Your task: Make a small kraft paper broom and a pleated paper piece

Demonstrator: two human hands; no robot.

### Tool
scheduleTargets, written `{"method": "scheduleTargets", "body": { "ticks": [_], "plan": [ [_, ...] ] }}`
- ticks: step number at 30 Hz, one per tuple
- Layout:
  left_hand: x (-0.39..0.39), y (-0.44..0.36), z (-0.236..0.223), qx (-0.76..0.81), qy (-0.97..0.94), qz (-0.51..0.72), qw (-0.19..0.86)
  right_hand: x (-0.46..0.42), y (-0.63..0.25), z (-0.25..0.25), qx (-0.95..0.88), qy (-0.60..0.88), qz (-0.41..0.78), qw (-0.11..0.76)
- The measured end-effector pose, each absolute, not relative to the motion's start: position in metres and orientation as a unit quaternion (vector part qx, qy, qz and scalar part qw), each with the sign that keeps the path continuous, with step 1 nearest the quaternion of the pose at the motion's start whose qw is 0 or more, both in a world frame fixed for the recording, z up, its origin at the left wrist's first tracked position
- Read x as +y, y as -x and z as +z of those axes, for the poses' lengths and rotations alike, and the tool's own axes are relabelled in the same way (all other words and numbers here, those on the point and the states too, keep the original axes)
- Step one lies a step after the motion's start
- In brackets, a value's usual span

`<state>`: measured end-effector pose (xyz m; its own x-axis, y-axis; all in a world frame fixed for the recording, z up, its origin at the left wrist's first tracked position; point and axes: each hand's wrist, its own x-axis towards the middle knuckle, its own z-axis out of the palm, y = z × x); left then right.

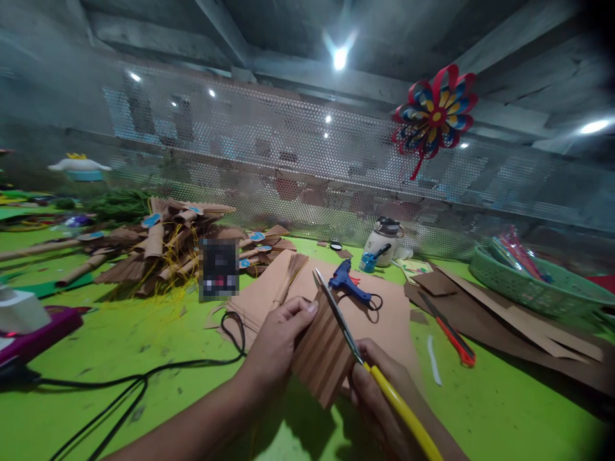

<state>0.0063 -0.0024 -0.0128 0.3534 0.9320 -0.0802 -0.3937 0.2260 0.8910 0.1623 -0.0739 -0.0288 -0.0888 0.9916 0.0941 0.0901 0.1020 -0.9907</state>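
Observation:
My left hand (281, 336) grips a pleated brown paper piece (321, 362) by its left edge, thumb on top. In my right hand (384, 390) is a pair of scissors (401, 410) with yellow handles, its blades pointing away from me along the paper's right side. The blade tips look slightly parted; whether they are cutting, I cannot tell. Below and beyond the hands lie flat brown paper sheets (389, 310). A blue glue gun (346, 282) and a small paper broom (291, 275) rest on these sheets.
Several paper brooms (154, 240) are heaped at the left. A black cord (192, 363) crosses the green table near a purple power strip (60, 330). Rightward are a red utility knife (451, 339), brown cardboard (504, 320) and a green basket (528, 288). A jar (382, 240) stands behind.

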Motion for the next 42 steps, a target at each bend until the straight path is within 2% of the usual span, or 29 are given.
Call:
{"method": "scheduleTargets", "body": {
  "ticks": [6,12,20,23,27,32,37,40,42],
  "plan": [
    [-0.001,-0.005,-0.014,0.314,-0.408,0.460,0.724,-0.074,-0.160,-0.029,-0.544,0.476,0.473,0.503],
    [-0.003,-0.006,-0.009,0.332,-0.424,0.449,0.713,-0.069,-0.169,-0.026,-0.516,0.527,0.462,0.493],
    [0.005,-0.006,-0.016,0.352,-0.453,0.441,0.691,-0.060,-0.176,-0.031,-0.412,0.513,0.487,0.575],
    [0.010,-0.008,-0.021,0.365,-0.459,0.437,0.682,-0.062,-0.177,-0.027,-0.421,0.513,0.481,0.573],
    [0.014,-0.010,-0.024,0.369,-0.461,0.436,0.679,-0.068,-0.189,-0.011,-0.494,0.550,0.443,0.507],
    [0.018,-0.007,-0.022,0.371,-0.488,0.463,0.640,-0.082,-0.221,0.003,-0.586,0.606,0.324,0.429],
    [0.022,-0.004,-0.023,0.387,-0.482,0.503,0.604,-0.098,-0.264,-0.013,-0.659,0.664,0.174,0.308],
    [0.025,-0.004,-0.026,0.380,-0.490,0.513,0.594,-0.109,-0.295,-0.025,-0.698,0.669,0.119,0.225],
    [0.026,-0.005,-0.028,0.376,-0.506,0.511,0.585,-0.116,-0.319,-0.032,-0.701,0.677,0.102,0.201]
  ]
}}
